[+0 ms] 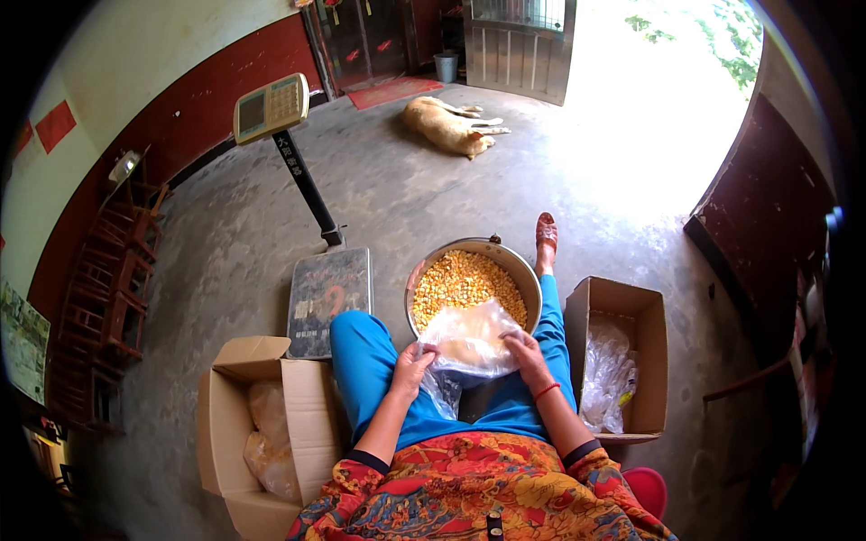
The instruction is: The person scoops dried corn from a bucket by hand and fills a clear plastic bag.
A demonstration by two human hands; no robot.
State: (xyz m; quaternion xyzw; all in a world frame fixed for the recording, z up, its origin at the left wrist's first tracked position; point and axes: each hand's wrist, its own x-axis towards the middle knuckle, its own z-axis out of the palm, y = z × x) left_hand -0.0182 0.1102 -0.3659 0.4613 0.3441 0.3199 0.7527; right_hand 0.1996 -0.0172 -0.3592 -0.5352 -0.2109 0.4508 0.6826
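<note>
A clear plastic bag (467, 338) is stretched between my two hands, over my lap and the near rim of a metal bucket (534, 291). My left hand (411, 368) pinches the bag's left edge, and my right hand (529, 355) grips its right side. Yellow corn kernels (467, 277) fill much of the bucket, which stands on the floor between my legs. Whether the bag holds anything cannot be told.
A platform scale (330, 291) stands left of the bucket. An open cardboard box (311, 419) with filled plastic bags (270, 439) is at left; another box (653, 365) holds crumpled plastic bags (609, 379) at right. A dog (446, 125) lies on the concrete floor (379, 176).
</note>
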